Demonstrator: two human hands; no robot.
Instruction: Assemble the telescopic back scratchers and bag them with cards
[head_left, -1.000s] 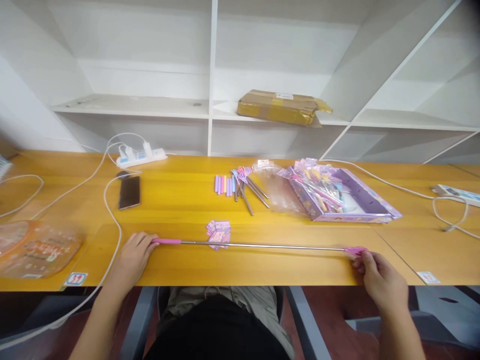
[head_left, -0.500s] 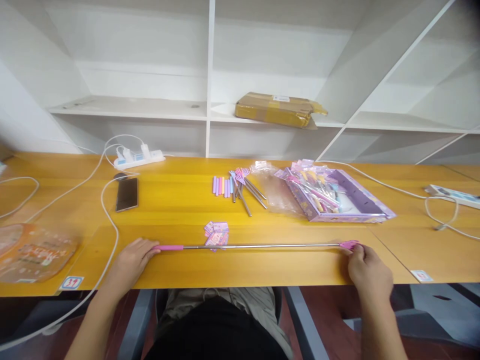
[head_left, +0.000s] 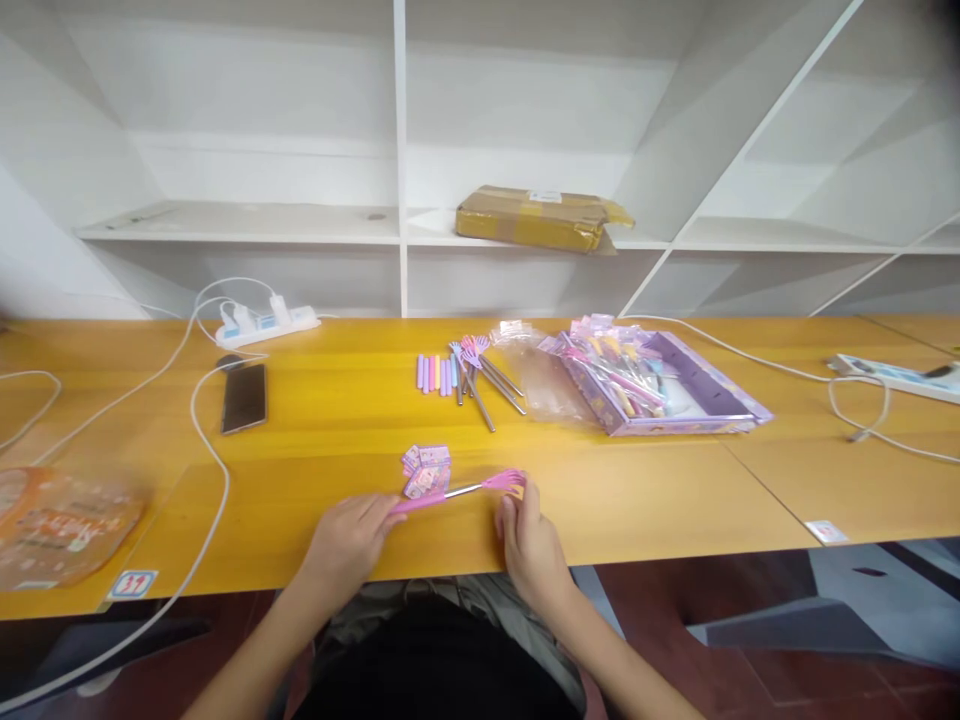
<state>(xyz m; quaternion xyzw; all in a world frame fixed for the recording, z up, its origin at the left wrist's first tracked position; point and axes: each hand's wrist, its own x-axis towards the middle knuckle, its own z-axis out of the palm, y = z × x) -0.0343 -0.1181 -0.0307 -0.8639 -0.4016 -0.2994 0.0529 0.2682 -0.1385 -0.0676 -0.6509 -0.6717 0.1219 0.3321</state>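
Note:
A pink telescopic back scratcher (head_left: 427, 500) lies across the space between my hands, its metal rod mostly drawn in. My left hand (head_left: 349, 540) is closed round the end of its pink handle. At the claw end, my right hand (head_left: 534, 545) has its bent fingers and thumb on the claw tips; the exact hold is partly hidden. Small printed cards (head_left: 427, 470) are just behind the handle. Farther back lie several metal rods with coloured claws (head_left: 472, 375), beside a row of pastel handle tubes (head_left: 435, 375).
A purple open box (head_left: 690, 424) holds wrapped pieces, with a clear plastic bag (head_left: 551, 385) beside it. To the left are a phone (head_left: 244, 398), a power strip (head_left: 268, 324), a white cable (head_left: 217, 455) and an orange plastic package (head_left: 67, 525). A cardboard box (head_left: 540, 218) rests on the shelf.
Both hands have come together, and the back scratcher's long rod has slid in to a short length. My view has shifted slightly to the right.

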